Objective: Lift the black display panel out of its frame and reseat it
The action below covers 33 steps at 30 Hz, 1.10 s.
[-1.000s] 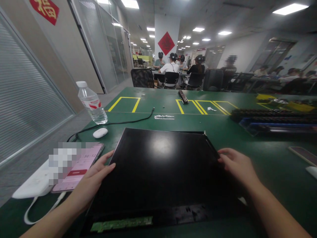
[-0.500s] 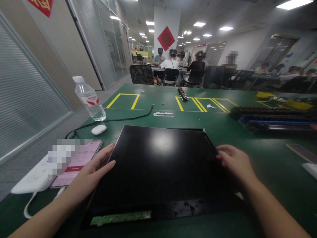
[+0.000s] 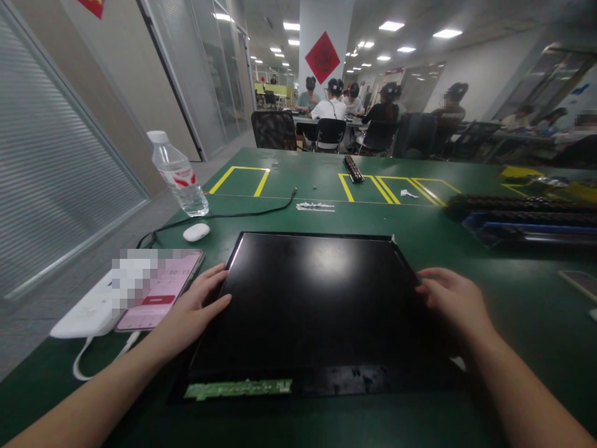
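A glossy black LCD panel (image 3: 312, 305) lies flat in front of me, with a thin dark frame (image 3: 317, 235) showing along its back edge. Along its near edge, at the left, is a narrow green circuit board (image 3: 237, 389). My left hand (image 3: 200, 305) holds the panel's left edge, thumb toward the top surface and fingers along the side. At the opposite edge, my right hand (image 3: 450, 298) grips with thumb and bent fingers; its lower fingers are hidden. A small pale piece (image 3: 458, 363) shows below the right hand.
Left of the panel are a phone (image 3: 163, 298), a white device (image 3: 88, 305) with cable, a white oval case (image 3: 196, 233) and a water bottle (image 3: 180, 177). Behind lie a black cable (image 3: 252, 214) and white strips (image 3: 315, 206). Dark strips and blue parts (image 3: 527, 224) lie right. People sit beyond.
The LCD panel has shifted rightward over the dark frame, whose rim now shows along the back and left. Both hands keep hold of the edges. The camera view has turned slightly.
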Motion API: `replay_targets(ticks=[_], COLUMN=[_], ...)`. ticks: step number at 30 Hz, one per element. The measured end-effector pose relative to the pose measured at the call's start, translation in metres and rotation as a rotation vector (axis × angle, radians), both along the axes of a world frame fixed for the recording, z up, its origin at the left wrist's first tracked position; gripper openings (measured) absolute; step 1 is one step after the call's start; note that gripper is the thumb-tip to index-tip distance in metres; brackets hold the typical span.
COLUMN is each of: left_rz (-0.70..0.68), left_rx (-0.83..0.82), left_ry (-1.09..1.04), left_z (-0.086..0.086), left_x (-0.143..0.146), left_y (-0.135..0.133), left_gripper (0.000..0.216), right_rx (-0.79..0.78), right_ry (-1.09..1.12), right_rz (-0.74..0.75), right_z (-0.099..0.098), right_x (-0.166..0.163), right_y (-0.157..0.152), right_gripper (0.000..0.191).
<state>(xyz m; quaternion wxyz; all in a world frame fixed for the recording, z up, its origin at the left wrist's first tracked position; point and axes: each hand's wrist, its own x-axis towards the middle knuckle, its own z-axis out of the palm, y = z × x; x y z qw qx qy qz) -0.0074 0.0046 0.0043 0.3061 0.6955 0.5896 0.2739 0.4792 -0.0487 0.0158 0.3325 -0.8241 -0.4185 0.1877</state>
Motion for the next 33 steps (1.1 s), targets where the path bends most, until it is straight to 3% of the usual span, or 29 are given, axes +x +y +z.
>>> replay_targets(ticks=[10,33], left_rz=[-0.042,-0.065], left_rx=[0.014,0.022], left_ry=[0.135,0.173], left_z=[-0.0062,-0.0092], left_x=[-0.0014,-0.0061], left_y=[0.0037,0.0058], left_gripper=[0.057,0.064], right_rx=[-0.018,-0.008], right_ry=[-0.016,-0.021], right_rz=[-0.019,-0.018], right_z=[0.0012,0.0010], right_x=[-0.0022,-0.0021], right_y=[0.0021,0.0022], right_gripper=[0.034,0.031])
